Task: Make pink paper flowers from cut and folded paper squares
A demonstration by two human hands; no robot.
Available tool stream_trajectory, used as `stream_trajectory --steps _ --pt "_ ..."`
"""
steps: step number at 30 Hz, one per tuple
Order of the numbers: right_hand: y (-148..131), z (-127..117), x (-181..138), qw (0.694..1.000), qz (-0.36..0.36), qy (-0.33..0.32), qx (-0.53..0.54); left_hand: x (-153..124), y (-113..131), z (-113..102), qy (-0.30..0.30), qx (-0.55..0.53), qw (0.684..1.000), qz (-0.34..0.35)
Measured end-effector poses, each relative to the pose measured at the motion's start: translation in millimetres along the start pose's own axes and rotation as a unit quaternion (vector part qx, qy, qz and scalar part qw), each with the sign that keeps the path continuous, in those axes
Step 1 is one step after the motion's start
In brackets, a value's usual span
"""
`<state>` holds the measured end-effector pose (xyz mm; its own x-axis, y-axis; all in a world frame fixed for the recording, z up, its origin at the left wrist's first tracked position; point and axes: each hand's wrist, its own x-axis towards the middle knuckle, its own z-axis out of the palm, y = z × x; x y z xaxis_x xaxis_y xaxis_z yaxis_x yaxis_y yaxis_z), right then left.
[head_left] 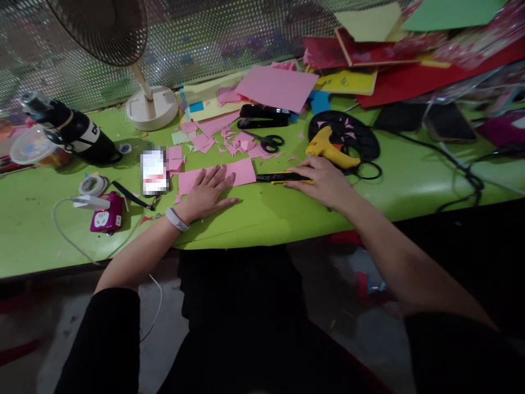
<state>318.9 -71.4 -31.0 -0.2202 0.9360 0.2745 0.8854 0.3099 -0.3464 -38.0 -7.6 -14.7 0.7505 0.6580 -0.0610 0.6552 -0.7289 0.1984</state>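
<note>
My left hand [207, 194] lies flat with fingers spread on a pink paper strip [244, 171], pressing it to the green table. My right hand [326, 183] closes over the handle end of a black and yellow utility knife [283, 177], thumb on the near side. The knife lies low along the table, its front tip at the strip's right edge. Just beyond my right hand rests a yellow glue gun [334, 149] on a black round pad [369, 137]. Black-handled scissors [268, 142] lie behind the strip.
Pink paper scraps [235, 143] litter the table behind the strip, near a black stapler [264, 116]. A fan [151, 106], a black bottle [82, 134] and a purple power adapter [109, 213] stand to the left. Black cables [443, 156] and phones occupy the right; coloured sheets [279, 86] pile up behind.
</note>
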Motion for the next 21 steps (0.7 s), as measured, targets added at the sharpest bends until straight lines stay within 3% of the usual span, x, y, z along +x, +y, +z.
stream_trajectory --steps 6,15,21 --pt "13.3 -5.8 -19.5 0.998 -0.059 0.020 0.032 0.2 0.8 0.6 -0.001 -0.004 1.000 0.010" --pt "11.6 3.8 -24.7 0.999 -0.005 0.031 0.027 0.6 5.8 -5.8 -0.019 0.003 1.000 0.006" --pt "10.8 4.6 -32.3 0.998 -0.027 0.049 0.027 0.5 4.9 -5.7 -0.019 -0.018 1.000 0.009"
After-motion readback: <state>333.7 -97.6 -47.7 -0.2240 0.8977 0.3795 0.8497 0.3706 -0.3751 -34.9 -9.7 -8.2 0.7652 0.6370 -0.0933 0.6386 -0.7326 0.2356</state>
